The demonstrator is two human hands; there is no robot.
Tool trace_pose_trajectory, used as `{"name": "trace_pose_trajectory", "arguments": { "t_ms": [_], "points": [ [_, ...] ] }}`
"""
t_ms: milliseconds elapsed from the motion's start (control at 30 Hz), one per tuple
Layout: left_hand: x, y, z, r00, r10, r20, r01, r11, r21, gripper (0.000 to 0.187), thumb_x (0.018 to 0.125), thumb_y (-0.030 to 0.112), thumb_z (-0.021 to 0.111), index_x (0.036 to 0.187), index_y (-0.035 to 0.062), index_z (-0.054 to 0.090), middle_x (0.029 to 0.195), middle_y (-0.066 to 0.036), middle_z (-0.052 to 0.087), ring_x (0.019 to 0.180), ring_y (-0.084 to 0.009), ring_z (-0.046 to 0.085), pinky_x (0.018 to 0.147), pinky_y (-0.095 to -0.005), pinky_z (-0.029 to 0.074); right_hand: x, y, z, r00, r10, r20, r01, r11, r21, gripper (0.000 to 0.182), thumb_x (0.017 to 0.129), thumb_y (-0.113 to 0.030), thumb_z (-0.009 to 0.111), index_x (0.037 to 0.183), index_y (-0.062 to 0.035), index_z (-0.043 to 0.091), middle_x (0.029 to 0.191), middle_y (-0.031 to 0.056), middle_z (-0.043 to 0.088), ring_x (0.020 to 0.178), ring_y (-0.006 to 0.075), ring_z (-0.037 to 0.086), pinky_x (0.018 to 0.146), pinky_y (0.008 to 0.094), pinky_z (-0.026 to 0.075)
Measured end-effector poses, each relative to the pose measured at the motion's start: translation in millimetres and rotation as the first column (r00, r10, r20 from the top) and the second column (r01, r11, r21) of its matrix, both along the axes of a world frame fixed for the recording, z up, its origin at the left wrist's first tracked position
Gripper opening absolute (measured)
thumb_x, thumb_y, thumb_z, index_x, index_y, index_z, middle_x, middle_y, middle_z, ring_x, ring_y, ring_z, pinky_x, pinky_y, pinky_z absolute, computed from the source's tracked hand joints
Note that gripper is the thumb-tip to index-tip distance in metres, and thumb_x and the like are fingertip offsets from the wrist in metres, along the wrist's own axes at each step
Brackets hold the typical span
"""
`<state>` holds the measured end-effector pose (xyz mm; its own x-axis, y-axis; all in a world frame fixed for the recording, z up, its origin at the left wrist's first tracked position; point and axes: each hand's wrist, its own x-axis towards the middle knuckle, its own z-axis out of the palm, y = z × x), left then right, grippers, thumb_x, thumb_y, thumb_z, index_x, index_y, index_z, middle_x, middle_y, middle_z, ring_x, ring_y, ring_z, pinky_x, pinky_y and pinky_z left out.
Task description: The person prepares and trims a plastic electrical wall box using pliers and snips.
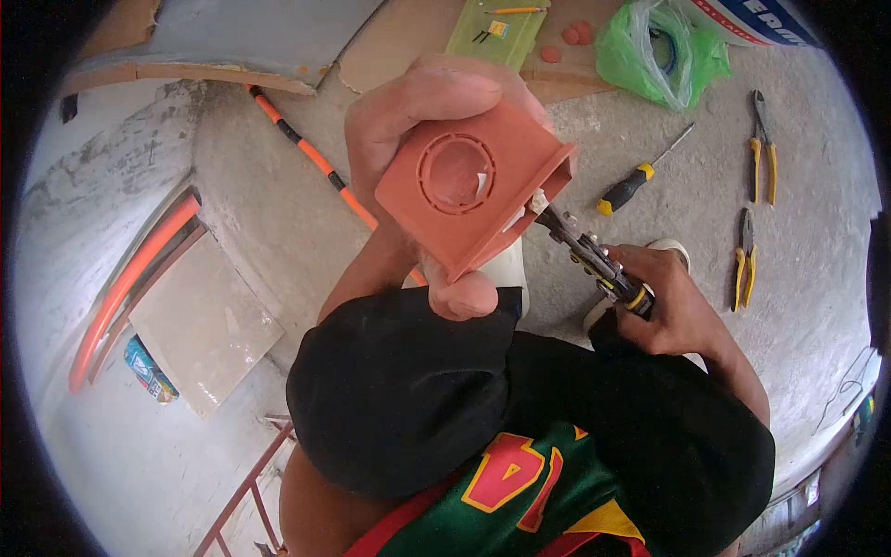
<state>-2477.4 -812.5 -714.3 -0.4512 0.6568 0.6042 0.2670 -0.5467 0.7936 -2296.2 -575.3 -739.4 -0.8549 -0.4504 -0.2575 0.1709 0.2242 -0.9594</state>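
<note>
1. Above the person's knees, near the middle of the view, a brick-red box is held up in the left hand.
2. That hand's grip clasps the box, fingers curled over its far wall and thumb bent below its near corner.
3. The box's flat wall faces up toward the camera; its open side points right and down, toward the right hand.
4. It looks squarish, so its long axis is hard to tell; the open rim slants from lower left to upper right.
5. The box is matte, smooth plastic with straight edges. A round disc, ringed by a slotted groove, marks the flat wall.
6. The right hand's grip is wrapped around a pair of pliers, whose long axis runs up and left, the tip at the box's open side.
7. The pliers are dark, riveted metal with black and yellow near the hand. A small whitish scrap shows at their tip; what the jaws pinch cannot be told.
8. Beyond, on the rough grey concrete floor, lie a screwdriver with a ribbed black and yellow handle, and two yellow-handled tools, cutters and combination pliers.
9. Farther off are a crinkled green plastic bag, a flat yellow-green tray and small reddish discs.
</note>
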Motion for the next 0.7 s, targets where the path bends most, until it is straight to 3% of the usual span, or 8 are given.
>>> {"name": "trace_pose_trajectory", "arguments": {
  "t_ms": [100,200,300,367,467,533,633,700],
  "points": [
    [7.5,-1.0,3.0,0.995,0.095,0.004,-0.095,0.995,-0.04,0.098,0.075,0.051,0.082,0.148,0.0078,0.032,0.129,-0.028,0.049,0.114,-0.0403,0.06,0.088,-0.0489,0.059,-9.0,-0.9,10.4,0.999,0.046,0.029,-0.047,0.998,0.031,0.06,0.063,-0.003,0.059,0.122,0.0078,0.056,0.093,0.0187,0.058,0.085,0.0331,0.06,0.076,0.0392,0.048],
    [9.1,-4.5,10.8,0.992,0.125,0.015,-0.123,0.988,-0.098,0.098,0.075,0.055,0.08,0.147,0.0086,0.033,0.127,-0.028,0.05,0.112,-0.0398,0.061,0.088,-0.0492,0.059,-5.4,-9.7,9.0,0.994,-0.088,-0.061,0.094,0.99,0.107,0.05,0.063,0.001,0.067,0.113,0.0046,0.057,0.093,0.0189,0.057,0.089,0.0392,0.06,0.08,0.0427,0.049],
    [8.3,-4.8,11.4,0.987,0.162,0.007,-0.16,0.98,-0.122,0.099,0.073,0.059,0.08,0.146,0.0092,0.033,0.127,-0.028,0.051,0.112,-0.0394,0.061,0.09,-0.0499,0.059,1.4,-12.6,8.5,0.94,-0.248,0.232,0.231,0.968,0.099,0.038,0.064,0.003,0.071,0.097,0.0,0.053,0.092,0.0157,0.055,0.086,0.0361,0.059,0.077,0.0405,0.048],
    [12.8,-5.6,7.7,0.967,0.254,0.005,-0.251,0.959,-0.133,0.101,0.072,0.06,0.08,0.146,0.009,0.033,0.127,-0.028,0.051,0.114,-0.039,0.061,0.09,-0.05,0.059,0.8,-10.3,3.4,0.971,-0.184,0.153,0.172,0.981,0.089,0.034,0.065,0.002,0.072,0.089,-0.0017,0.048,0.092,0.0152,0.056,0.085,0.0334,0.059,0.076,0.0392,0.047],
    [24.5,11.2,5.4,0.842,0.53,0.098,-0.524,0.848,-0.083,0.105,0.066,0.069,0.08,0.135,0.0018,0.039,0.11,-0.023,0.058,0.097,-0.0283,0.065,0.08,-0.0368,0.059,2.8,-5.1,0.1,0.965,-0.141,0.22,0.127,0.989,0.077,0.03,0.066,0.003,0.07,0.088,-0.0014,0.049,0.094,0.0152,0.057,0.087,0.0307,0.06,0.078,0.038,0.047],
    [24.7,8.8,5.6,0.817,0.565,0.116,-0.557,0.825,-0.098,0.106,0.066,0.071,0.08,0.134,0.0013,0.039,0.109,-0.022,0.059,0.095,-0.0272,0.066,0.08,-0.0358,0.059,4.8,-2.3,-0.9,0.953,-0.123,0.277,0.111,0.992,0.057,0.03,0.066,0.003,0.068,0.091,-0.0001,0.053,0.095,0.0156,0.057,0.089,0.0298,0.06,0.081,0.0373,0.048],
    [15.1,-11.1,2.5,0.903,0.428,0.046,-0.417,0.895,-0.157,0.105,0.07,0.066,0.078,0.144,0.0072,0.032,0.125,-0.027,0.052,0.109,-0.0348,0.063,0.091,-0.0467,0.058,6.6,2.5,-3.5,0.945,-0.123,0.302,0.118,0.992,0.033,0.032,0.065,0.004,0.064,0.095,0.0017,0.057,0.096,0.016,0.058,0.094,0.0292,0.062,0.086,0.0364,0.048],
    [13.4,-9.9,-0.6,0.909,0.416,0.022,-0.409,0.902,-0.136,0.104,0.071,0.067,0.078,0.143,0.0072,0.032,0.124,-0.026,0.052,0.108,-0.0342,0.063,0.091,-0.0465,0.058,11.4,3.9,-6.1,0.92,-0.167,0.354,0.164,0.986,0.038,0.034,0.063,0.004,0.062,0.097,0.0025,0.059,0.097,0.0157,0.059,0.097,0.0293,0.062,0.089,0.0359,0.047]
  ]
}}
